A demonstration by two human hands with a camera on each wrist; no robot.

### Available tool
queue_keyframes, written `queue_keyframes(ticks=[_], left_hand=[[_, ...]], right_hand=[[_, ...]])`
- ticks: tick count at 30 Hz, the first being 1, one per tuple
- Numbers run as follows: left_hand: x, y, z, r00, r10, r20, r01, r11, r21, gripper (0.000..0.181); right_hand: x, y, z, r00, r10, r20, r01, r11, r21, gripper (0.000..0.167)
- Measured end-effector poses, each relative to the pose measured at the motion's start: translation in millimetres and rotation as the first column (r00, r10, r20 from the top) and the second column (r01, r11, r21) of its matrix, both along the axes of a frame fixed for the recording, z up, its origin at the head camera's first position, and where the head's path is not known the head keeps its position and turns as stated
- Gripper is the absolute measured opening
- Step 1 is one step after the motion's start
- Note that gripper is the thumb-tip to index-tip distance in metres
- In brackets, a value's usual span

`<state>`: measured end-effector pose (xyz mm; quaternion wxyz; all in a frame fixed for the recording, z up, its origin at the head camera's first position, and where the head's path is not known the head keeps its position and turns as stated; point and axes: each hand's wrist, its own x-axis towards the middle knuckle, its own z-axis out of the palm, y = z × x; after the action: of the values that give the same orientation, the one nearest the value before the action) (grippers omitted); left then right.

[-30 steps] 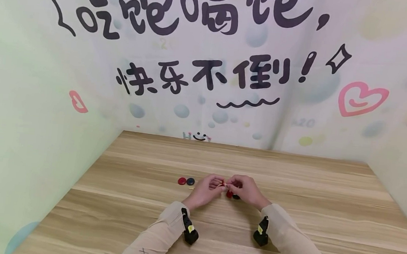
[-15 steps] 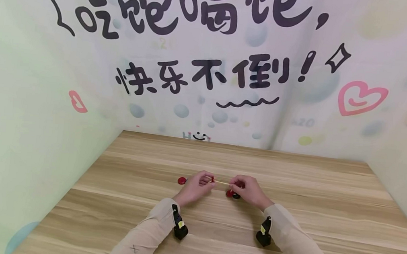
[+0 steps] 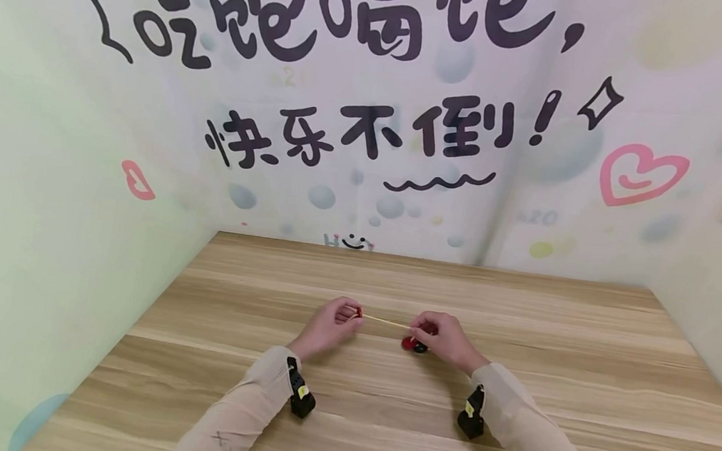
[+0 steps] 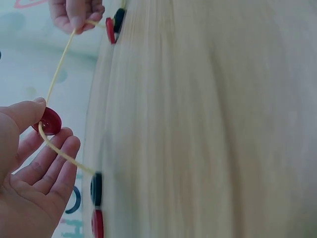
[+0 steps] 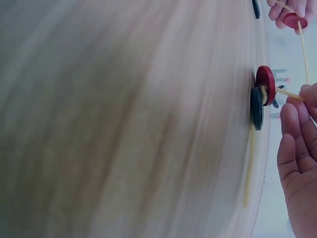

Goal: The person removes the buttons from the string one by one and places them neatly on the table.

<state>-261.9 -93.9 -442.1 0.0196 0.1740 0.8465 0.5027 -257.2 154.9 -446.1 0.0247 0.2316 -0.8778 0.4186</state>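
Note:
My left hand (image 3: pixel 327 328) pinches a red button (image 4: pixel 51 120) between thumb and forefinger. A yellow string (image 3: pixel 388 321) runs through it, and its loose end hangs towards a dark button (image 4: pixel 96 189) on the table; whether they touch I cannot tell. Beside that lies another red button (image 4: pixel 97 224), and my left hand hides both in the head view. My right hand (image 3: pixel 449 342) pinches the string farther along, leaving it stretched straight between the hands. Just below my right fingers, a red button (image 5: pixel 266 84) and a dark button (image 5: pixel 257 109) sit together on the string.
The string's tail (image 5: pixel 249 171) lies on the wooden table (image 3: pixel 345 410) beyond the threaded pair. A printed cloth wall (image 3: pixel 310 214) stands behind the table's back edge. Black wrist cameras (image 3: pixel 302 396) are strapped over both sleeves.
My left hand has moved left with the pinched red button, sliding it along the string away from my right hand. It now covers the loose buttons at left. My right hand has barely moved.

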Motion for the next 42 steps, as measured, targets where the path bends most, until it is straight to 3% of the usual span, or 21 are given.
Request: queue_keyframes(ticks=[9, 18, 32, 42], left_hand=[[-2.8, -19.0, 8.3, 0.995, 0.095, -0.02, -0.095, 0.995, -0.036, 0.026], [-1.3, -30.0, 8.2, 0.998, 0.057, -0.022, -0.059, 0.994, -0.092, 0.026], [0.6, -49.4, 12.0, 0.995, 0.104, 0.013, -0.101, 0.985, -0.14, 0.025], [-3.0, -67.6, 8.6, 0.994, 0.113, 0.013, -0.109, 0.981, -0.163, 0.03]], right_hand=[[0.4, -2, 1.2, 1.0, -0.009, 0.018, 0.008, 1.0, 0.029, 0.005], [2.4, -1, 4.0, 1.0, -0.021, 0.022, 0.02, 0.999, 0.035, 0.004], [2.3, 4, 0.1, 1.0, -0.003, 0.014, 0.002, 0.999, 0.04, 0.003], [3.8, 7, -1.8, 0.999, -0.022, 0.023, 0.021, 0.999, 0.037, 0.005]])
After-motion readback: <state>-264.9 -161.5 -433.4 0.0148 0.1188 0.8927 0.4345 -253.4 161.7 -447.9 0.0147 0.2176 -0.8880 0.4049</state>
